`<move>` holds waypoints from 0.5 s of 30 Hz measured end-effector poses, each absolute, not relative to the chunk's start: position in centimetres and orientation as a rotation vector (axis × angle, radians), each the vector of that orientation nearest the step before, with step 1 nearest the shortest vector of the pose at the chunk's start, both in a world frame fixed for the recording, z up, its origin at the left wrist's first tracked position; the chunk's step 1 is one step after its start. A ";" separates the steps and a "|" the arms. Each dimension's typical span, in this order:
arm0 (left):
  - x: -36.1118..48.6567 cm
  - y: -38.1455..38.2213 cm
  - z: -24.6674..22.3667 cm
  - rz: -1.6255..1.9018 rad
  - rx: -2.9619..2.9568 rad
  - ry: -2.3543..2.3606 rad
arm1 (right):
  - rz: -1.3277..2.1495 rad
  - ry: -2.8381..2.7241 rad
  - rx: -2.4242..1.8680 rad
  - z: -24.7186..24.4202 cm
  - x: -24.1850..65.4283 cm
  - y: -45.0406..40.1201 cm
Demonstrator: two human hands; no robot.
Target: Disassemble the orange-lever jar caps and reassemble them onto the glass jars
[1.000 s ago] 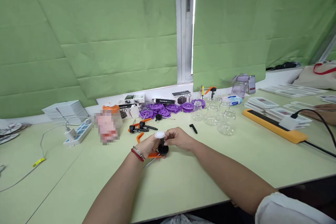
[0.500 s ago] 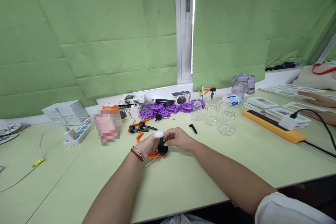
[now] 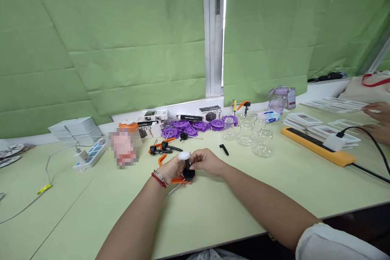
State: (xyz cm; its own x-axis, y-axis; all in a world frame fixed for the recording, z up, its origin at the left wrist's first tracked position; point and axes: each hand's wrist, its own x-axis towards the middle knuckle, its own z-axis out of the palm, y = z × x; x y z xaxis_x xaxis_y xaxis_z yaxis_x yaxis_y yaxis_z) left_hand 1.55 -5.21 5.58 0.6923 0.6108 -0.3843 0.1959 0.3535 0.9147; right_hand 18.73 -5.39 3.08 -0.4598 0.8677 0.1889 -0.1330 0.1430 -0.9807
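My left hand [image 3: 173, 169] is closed around a black part with a round base and a short upright stem [image 3: 188, 173], topped by a white rounded end [image 3: 184, 155]. The fingertips of my right hand [image 3: 204, 160] pinch at the stem from the right side, and what lies exactly between them is too small to make out. An orange crank handle [image 3: 179, 180] and a thin metal rod [image 3: 172, 190] stick out below my left hand. Beyond it lie black shafted parts [image 3: 161, 151] and another orange handle [image 3: 161, 160].
Purple spoked discs [image 3: 199, 126] and printed boxes [image 3: 150, 130] line the wall. Glass jars [image 3: 261, 146] stand right of a small black handle [image 3: 224, 149]. Farther right are an orange power strip [image 3: 317, 146], white cards [image 3: 304, 119] and another person's hands [image 3: 378, 113]. A white power strip [image 3: 89, 155] lies left.
My hands and the black part look almost unchanged. At the far right, the other person's hands have shifted right over the white cards.
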 end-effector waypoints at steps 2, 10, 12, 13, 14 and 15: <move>1.5 -5.1 5.5 0.312 1.202 0.805 | 1.465 -1.544 -0.739 3.0 18.7 -5.4; 1.5 -4.9 5.4 0.291 1.201 0.800 | 1.437 -1.565 -0.700 3.2 18.6 -5.5; 1.6 -5.0 5.6 0.287 1.206 0.806 | 1.446 -1.560 -0.707 3.2 18.6 -5.6; 1.6 -5.1 5.7 0.286 1.210 0.807 | 1.450 -1.558 -0.710 3.2 18.6 -5.6; 1.7 -5.1 5.7 0.284 1.215 0.806 | 1.453 -1.554 -0.712 3.2 18.6 -5.5; 1.7 -5.2 5.8 0.282 1.218 0.804 | 1.456 -1.551 -0.712 3.2 18.6 -5.5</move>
